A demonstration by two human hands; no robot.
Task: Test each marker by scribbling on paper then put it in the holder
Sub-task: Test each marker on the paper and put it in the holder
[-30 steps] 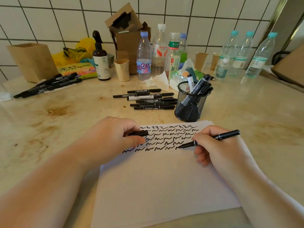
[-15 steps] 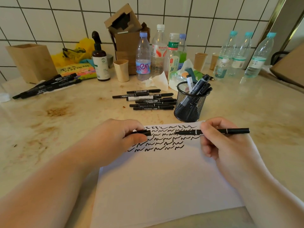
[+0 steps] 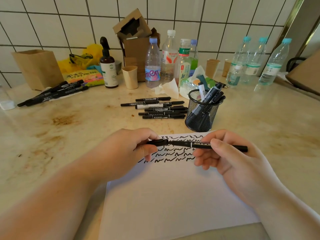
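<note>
A thin black marker [image 3: 199,145] is held level above the white paper [image 3: 173,196] in my right hand [image 3: 230,158]. My left hand [image 3: 128,149] grips its black cap [image 3: 158,142], whose open end meets the marker's tip. Rows of black scribbles [image 3: 173,155] cover the paper's far edge. A black mesh holder [image 3: 200,115] stands just beyond the paper with several markers in it. Several loose black markers [image 3: 161,108] lie in a row to the holder's left.
More thick black markers [image 3: 55,94] lie at the far left by a brown paper bag [image 3: 38,68]. Water bottles [image 3: 153,66], paper cups [image 3: 130,77], a dark spray bottle [image 3: 108,70], crumpled tissue [image 3: 168,88] and cardboard boxes [image 3: 136,45] line the tiled wall. The counter [image 3: 69,135] is stained.
My right hand lifted the marker off the paper, turned it level and brought its tip leftward to the cap in my left hand. One more scribble row stands on the paper.
</note>
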